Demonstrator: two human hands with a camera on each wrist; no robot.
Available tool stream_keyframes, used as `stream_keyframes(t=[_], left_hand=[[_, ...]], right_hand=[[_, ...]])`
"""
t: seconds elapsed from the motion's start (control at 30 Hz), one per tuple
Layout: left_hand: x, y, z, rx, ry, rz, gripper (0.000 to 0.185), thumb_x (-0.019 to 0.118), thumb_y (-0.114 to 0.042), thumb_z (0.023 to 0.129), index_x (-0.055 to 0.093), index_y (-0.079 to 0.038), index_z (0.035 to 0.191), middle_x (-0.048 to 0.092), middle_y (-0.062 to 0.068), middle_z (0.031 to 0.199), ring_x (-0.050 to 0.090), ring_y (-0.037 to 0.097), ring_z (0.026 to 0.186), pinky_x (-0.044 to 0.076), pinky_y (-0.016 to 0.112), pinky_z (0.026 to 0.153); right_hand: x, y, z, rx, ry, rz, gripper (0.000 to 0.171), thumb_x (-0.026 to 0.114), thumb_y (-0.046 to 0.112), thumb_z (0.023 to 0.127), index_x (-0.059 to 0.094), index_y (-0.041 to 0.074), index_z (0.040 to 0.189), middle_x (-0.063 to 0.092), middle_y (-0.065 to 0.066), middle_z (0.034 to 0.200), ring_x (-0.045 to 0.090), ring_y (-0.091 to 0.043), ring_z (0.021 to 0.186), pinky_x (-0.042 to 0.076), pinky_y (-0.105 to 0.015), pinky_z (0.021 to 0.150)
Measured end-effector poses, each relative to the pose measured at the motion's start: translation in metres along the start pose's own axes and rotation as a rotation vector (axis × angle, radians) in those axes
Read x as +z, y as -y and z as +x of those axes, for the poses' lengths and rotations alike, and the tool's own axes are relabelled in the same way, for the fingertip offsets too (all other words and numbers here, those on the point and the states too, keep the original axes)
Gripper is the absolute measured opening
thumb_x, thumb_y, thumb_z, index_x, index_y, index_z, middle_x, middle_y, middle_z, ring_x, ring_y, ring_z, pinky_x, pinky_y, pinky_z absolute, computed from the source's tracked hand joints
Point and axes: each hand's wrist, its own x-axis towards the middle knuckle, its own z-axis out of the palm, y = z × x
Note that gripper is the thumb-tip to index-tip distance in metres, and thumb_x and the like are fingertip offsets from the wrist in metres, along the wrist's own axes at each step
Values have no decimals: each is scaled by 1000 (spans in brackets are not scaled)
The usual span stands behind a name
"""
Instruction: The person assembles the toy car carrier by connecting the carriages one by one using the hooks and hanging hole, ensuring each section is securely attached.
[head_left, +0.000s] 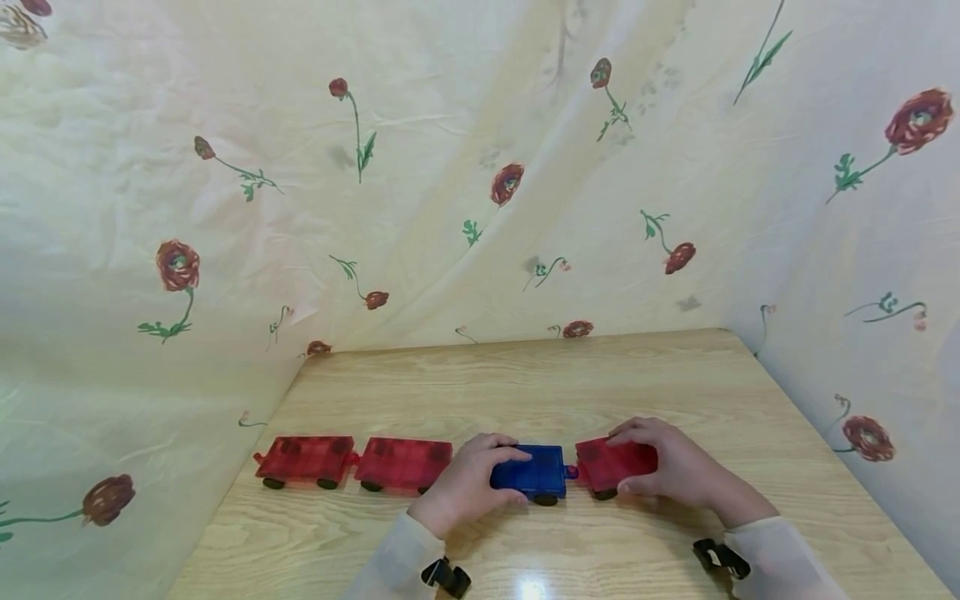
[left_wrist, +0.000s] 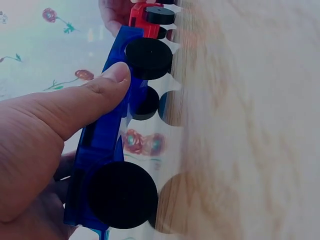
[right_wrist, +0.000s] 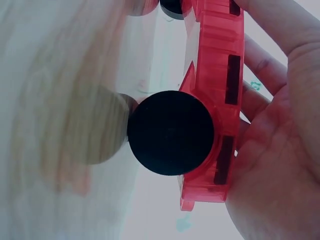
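Observation:
A row of flat translucent wheeled toy cars stands on the wooden table (head_left: pixel 525 375). My left hand (head_left: pixel 468 483) grips the blue car (head_left: pixel 534 472) from its left end, thumb along the near edge; the left wrist view shows the blue car (left_wrist: pixel 102 145) with its black wheels and my thumb (left_wrist: pixel 85 102) pressed on it. Curled over the red car (head_left: pixel 611 462) at the row's right end is my right hand (head_left: pixel 667 467). That red car (right_wrist: pixel 212 100) lies against my palm in the right wrist view, one black wheel (right_wrist: pixel 170 132) facing the camera. The blue and red cars meet end to end.
Two more red cars (head_left: pixel 306 458) (head_left: pixel 403 462) stand coupled at the left of the row, near the table's left edge. A cream cloth with red flowers (head_left: pixel 480 167) hangs behind and on both sides of the table. Black wrist straps (head_left: pixel 446 575) show at the bottom.

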Motion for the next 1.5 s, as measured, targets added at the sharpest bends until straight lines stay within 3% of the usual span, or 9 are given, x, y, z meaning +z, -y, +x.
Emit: stream_keyframes(t=[0.9, 1.13, 1.5], left_hand=[[-5, 1, -2, -12, 16, -4, 57, 73, -48, 81, 54, -39, 134, 39, -8, 146, 34, 15, 134, 39, 43, 104], [-12, 12, -6, 1, 31, 8, 61, 75, -46, 81, 52, -38, 137, 37, -11, 147, 32, 15, 135, 38, 43, 104], [-40, 56, -35, -97, 13, -39, 75, 77, -55, 74, 45, -42, 140, 36, -5, 149, 25, 28, 139, 36, 54, 103]], right_hand=[[1, 3, 1, 40, -17, -49, 58, 88, 46, 65, 67, 29, 116, 56, 6, 124, 48, -28, 113, 53, -42, 77], [-2, 0, -1, 94, -22, -105, 59, 87, 48, 64, 65, 33, 116, 55, 7, 122, 50, -25, 108, 53, -40, 75], [-11, -4, -5, 92, -26, -151, 60, 87, 46, 65, 64, 30, 118, 57, 5, 120, 52, -24, 104, 51, -43, 79]])
